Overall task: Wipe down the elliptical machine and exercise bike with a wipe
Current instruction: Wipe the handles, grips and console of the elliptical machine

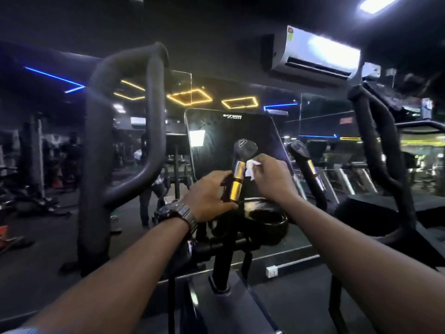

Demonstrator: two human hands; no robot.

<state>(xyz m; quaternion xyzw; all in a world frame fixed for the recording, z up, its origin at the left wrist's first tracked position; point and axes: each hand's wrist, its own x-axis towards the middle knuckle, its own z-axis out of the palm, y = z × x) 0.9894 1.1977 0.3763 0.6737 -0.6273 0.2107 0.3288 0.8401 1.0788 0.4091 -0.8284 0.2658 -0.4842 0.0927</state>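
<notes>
1. One elliptical machine (231, 237) stands before the person, and its dark console screen (231, 138) serves as the landmark here. Counted on the machine: two tall padded swing handles, the left swing handle (125, 131) to the left of the console and the right swing handle (375, 145) far to its right; two short fixed grips with shiny metal sensor bands, the near grip (239, 169) in front of the console's lower half and the second grip (310, 165) just right of the console; one round cup holder (268, 219) below the console.
2. One white wipe (251, 166) is in sight, bunched against the near grip in front of the console.
3. An air conditioner (313, 55) hangs above and right of the console. A mirror behind the console shows yellow and blue light strips. A white wall socket (272, 271) sits low, below and right of the console.
4. Both forearms cross the lower view and hide part of the machine's frame.
5. The left hand (209, 194), a wristwatch (178, 212) on its wrist, curls its fingers round the lower part of the near grip.
6. The right hand (271, 175) pinches the wipe and presses it to the grip's right side.
</notes>
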